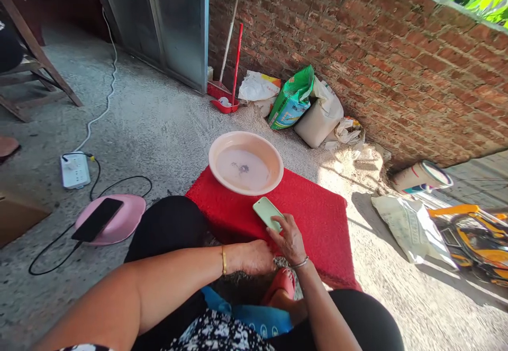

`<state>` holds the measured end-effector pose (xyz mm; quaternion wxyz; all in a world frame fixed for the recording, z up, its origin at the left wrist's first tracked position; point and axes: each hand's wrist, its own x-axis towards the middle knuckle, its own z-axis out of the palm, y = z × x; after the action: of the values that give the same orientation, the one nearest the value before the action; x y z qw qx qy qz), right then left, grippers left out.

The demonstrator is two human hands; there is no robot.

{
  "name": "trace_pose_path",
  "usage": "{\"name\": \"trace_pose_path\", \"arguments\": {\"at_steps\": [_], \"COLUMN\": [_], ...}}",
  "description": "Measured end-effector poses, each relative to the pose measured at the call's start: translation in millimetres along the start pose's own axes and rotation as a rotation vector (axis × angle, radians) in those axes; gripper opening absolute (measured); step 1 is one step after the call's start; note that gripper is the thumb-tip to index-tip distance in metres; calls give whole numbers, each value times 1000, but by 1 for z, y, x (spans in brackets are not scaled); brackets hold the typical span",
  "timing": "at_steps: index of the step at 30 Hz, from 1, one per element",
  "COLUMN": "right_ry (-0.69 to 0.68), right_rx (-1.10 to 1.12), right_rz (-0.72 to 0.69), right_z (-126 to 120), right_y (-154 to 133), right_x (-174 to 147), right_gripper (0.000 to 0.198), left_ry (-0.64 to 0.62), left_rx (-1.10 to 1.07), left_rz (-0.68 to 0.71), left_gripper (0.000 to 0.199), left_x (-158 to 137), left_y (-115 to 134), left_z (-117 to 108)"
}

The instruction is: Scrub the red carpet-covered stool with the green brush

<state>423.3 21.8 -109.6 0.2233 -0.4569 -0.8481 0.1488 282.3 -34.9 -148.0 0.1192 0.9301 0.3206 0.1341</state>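
Between the thumb and fingertips of the right hand: one pale green phone, pinched at its near end, its far end tilted out over the red mat.

Just beyond those fingers: a pink basin on the mat, shallow cloudy water inside with a small dark speck at the bottom; the phone's far corner lies close to its near rim.

Just inward of the right fingers: the left hand, curled knuckles-up at the mat's near edge. Whether it grips anything cannot be told; its fingertips are hidden.

Under both wrists: a red sandal on the person's foot.

Well off to the left of the left fingers: a black phone on a pink lid, cabled towards a white power strip.

Handling note: the pinch looks light and near one end, so a fuller grip further along the body would seem wise, with the phone kept back from the water.
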Motion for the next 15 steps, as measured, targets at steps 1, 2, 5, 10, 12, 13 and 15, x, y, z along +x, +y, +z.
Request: {"name": "trace_pose_path", "arguments": {"at_steps": [1,2,5,10,12,13,15], "right_ry": [34,69,175,284,252,209,75], "right_rx": [1,-7,-101,-149,-68,-13,97], "right_rz": [62,137,420,671,582,502,296], "right_z": [-6,-13,-43,-72,-66,-60,-44], "right_y": [12,26,67,88,72,61,32], "right_x": [-3,-7,-21,-29,-23,-19,-11], "right_gripper": [34,37,52,64,61,58,48], "left_ry": [-26,-45,-72,-57,-43,-42,-43], "left_rx": [6,17,73,113,88,76,19], "left_rz": [64,109,151,169,161,160,134], "left_gripper": [14,13,10,7,9,10,14], "left_x": [-1,-2,-2,-2,-4,-4,-4], "left_y": [0,1,2,3,2,1,0], "left_z": [-3,-5,-12,-14,-12,-10,-5]}}
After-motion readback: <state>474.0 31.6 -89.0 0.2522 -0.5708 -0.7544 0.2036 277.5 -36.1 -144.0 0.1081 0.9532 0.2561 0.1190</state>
